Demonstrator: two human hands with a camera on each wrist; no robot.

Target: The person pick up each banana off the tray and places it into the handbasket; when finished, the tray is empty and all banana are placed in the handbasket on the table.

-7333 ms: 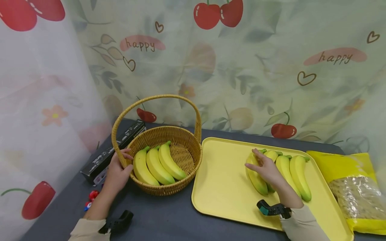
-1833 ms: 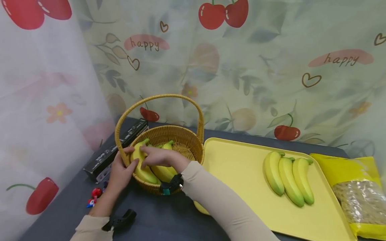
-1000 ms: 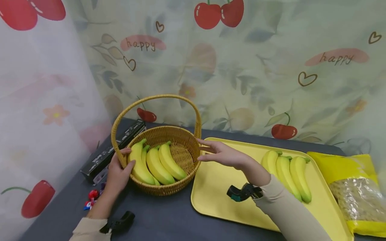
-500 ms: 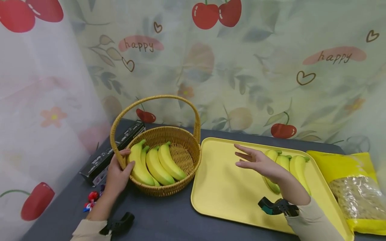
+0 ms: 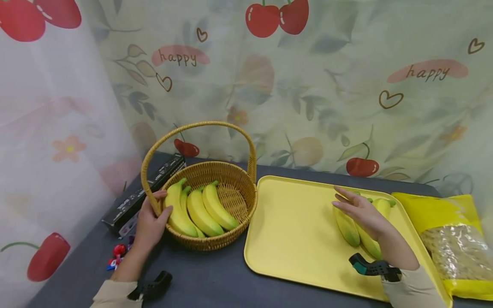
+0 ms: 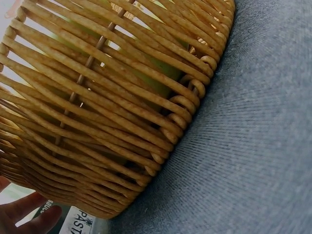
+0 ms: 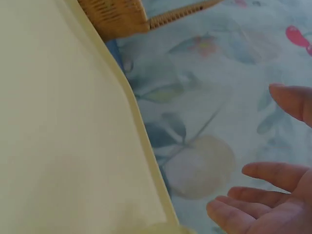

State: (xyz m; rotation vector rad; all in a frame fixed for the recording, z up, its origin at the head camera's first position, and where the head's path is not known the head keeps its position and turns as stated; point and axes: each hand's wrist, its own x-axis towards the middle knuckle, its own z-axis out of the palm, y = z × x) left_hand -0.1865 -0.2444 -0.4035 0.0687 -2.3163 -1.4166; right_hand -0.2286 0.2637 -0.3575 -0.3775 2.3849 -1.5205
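A wicker basket (image 5: 213,244) with a tall looped handle stands on the left of the table, with several yellow bananas (image 5: 217,209) lying side by side in it. My left hand (image 5: 151,222) grips its left rim by the foot of the handle, thumb over the edge beside the outermost banana. In the left wrist view the woven wall (image 6: 97,97) fills most of the frame. Over the yellow tray (image 5: 285,231), my right hand (image 5: 363,216) hovers with fingers apart, holding nothing. Beneath it lie three bananas (image 5: 346,229), partly hidden by the hand. The right wrist view shows its spread fingers (image 7: 273,173).
Behind the basket on the left lies a long black box (image 5: 165,169). Small red and blue toy-like items (image 5: 117,252) sit by the left forearm. A yellow bag with a clear window (image 5: 458,244) rests against the tray's right side. A printed curtain (image 5: 292,94) hangs behind.
One banana has gone from the tray into the basket's left side, set there by my right hand. That hand let go and swung back right over the tray. The left hand stayed at the rim.
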